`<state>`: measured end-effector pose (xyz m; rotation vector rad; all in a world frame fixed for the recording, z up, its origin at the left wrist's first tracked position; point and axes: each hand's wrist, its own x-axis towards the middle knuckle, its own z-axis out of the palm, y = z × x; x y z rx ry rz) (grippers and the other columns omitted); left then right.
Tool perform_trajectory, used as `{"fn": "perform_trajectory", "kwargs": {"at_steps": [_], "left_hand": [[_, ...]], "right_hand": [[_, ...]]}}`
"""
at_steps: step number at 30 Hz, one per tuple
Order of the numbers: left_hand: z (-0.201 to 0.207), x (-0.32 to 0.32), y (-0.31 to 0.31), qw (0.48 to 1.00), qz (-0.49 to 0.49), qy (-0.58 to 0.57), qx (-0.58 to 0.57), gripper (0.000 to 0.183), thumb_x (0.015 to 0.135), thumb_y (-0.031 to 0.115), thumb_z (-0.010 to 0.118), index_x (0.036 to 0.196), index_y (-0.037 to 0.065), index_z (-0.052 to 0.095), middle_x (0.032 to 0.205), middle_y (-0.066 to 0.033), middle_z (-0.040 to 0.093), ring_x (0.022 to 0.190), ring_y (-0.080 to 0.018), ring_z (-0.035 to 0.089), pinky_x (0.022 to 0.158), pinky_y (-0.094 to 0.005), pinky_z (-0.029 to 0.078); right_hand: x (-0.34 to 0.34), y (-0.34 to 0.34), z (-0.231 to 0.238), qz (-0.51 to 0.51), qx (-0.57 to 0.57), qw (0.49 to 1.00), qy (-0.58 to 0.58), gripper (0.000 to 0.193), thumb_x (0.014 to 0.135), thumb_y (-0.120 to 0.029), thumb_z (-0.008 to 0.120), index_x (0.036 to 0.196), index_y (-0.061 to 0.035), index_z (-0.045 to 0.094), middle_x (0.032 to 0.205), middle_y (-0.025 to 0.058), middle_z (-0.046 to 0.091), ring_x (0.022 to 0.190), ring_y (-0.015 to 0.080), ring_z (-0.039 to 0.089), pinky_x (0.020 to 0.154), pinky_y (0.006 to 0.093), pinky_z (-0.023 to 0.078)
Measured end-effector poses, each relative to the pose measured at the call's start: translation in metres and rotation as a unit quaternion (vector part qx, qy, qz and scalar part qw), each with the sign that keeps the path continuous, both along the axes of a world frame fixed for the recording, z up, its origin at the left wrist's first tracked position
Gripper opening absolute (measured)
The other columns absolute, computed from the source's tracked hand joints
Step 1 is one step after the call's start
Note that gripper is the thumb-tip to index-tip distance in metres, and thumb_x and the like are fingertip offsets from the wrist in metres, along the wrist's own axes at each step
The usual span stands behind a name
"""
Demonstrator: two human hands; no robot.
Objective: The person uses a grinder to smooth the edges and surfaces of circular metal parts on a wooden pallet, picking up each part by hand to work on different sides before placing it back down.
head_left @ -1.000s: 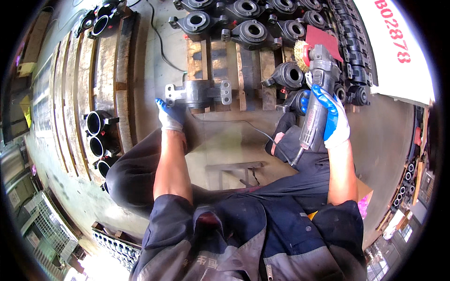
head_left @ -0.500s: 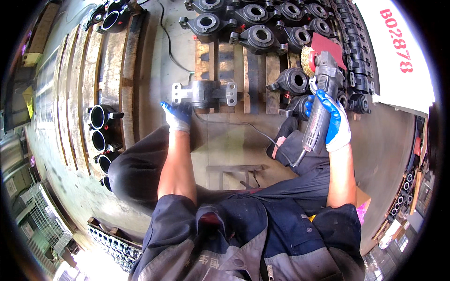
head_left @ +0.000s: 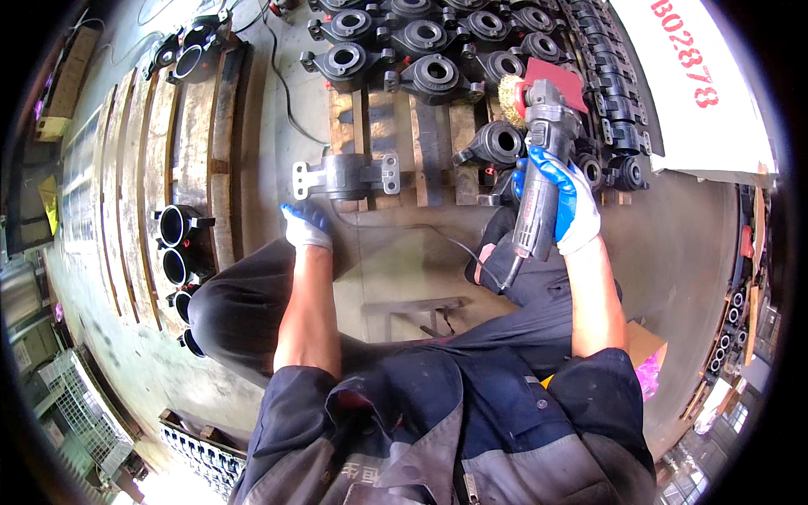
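I read the left hand and right hand as gloved in two-tone blue and white. The grinder is dark grey, its plate red, its wire brush yellow-gold. I register a grey bracket, black castings, brown pallet slats with dark patches, and a navy-and-grey jacket.

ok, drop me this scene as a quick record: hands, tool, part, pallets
Left hand: gloved, at the near left of the gray metal part; contact unclear
Right hand: gloved, wrapped around a power tool
Tool head: gold wire brush beside a red guard
Gray metal part: holed plate at each end
Right pallet: dark metal parts on it
Left pallet: black rings along its right side
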<state>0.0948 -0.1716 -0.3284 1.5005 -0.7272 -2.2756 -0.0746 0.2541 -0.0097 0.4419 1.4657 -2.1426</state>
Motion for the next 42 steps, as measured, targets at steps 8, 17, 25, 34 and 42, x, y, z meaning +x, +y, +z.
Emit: {"fn": "perform_trajectory", "kwargs": {"at_steps": [8, 17, 25, 34, 42], "left_hand": [[0.182, -0.032, 0.136, 0.959, -0.191, 0.056, -0.204, 0.03, 0.104, 0.035, 0.06, 0.114, 0.009, 0.072, 0.102, 0.0008, 0.069, 0.09, -0.0105, 0.062, 0.081, -0.0269, 0.049], [0.323, -0.061, 0.161, 0.757, -0.565, 0.204, -0.256, 0.053, 0.107, 0.039, 0.056, 0.146, 0.003, 0.051, 0.128, -0.0053, 0.064, 0.108, -0.0147, 0.061, 0.092, -0.0322, 0.052], [0.315, -0.078, 0.199, 0.834, -0.438, 0.334, -0.028, 0.07, 0.102, 0.038, 0.065, 0.157, 0.007, 0.035, 0.147, -0.0066, 0.051, 0.129, -0.0164, 0.051, 0.102, -0.0336, 0.047], [0.247, -0.095, 0.133, 0.894, -0.259, -0.018, -0.365, 0.091, 0.088, 0.036, 0.081, 0.153, -0.008, 0.034, 0.136, -0.0216, 0.059, 0.115, -0.0246, 0.062, 0.097, -0.0334, 0.051], [0.097, -0.072, 0.002, 0.973, -0.173, -0.083, -0.129, 0.058, 0.09, 0.043, 0.076, 0.132, 0.008, 0.057, 0.111, -0.0074, 0.067, 0.1, -0.0211, 0.061, 0.09, -0.0391, 0.051]], "right_hand": [[0.012, -0.001, 0.015, 0.048, 0.015, 0.998, 0.033, 0.035, 0.093, -0.017, 0.073, 0.122, -0.0011, 0.064, 0.103, 0.0126, 0.072, 0.087, 0.0212, 0.072, 0.079, 0.0346, 0.061], [0.037, -0.049, 0.029, 0.146, -0.003, 0.986, 0.084, 0.048, 0.089, -0.017, 0.077, 0.13, 0.0023, 0.061, 0.116, 0.0119, 0.072, 0.099, 0.0229, 0.073, 0.086, 0.0377, 0.059], [0.024, -0.055, 0.022, 0.097, 0.002, 0.992, 0.086, 0.042, 0.092, -0.013, 0.068, 0.128, 0.0055, 0.061, 0.118, 0.0148, 0.071, 0.1, 0.0224, 0.071, 0.089, 0.0341, 0.058], [0.002, -0.051, 0.073, -0.008, -0.143, 0.977, 0.158, 0.06, 0.096, -0.024, 0.071, 0.146, 0.0005, 0.047, 0.112, 0.0151, 0.068, 0.094, 0.0243, 0.071, 0.082, 0.0401, 0.062], [-0.001, -0.02, 0.077, -0.048, -0.239, 0.955, 0.167, 0.059, 0.098, -0.029, 0.069, 0.145, 0.0006, 0.048, 0.113, 0.0147, 0.067, 0.095, 0.0242, 0.07, 0.084, 0.0389, 0.061]]}}
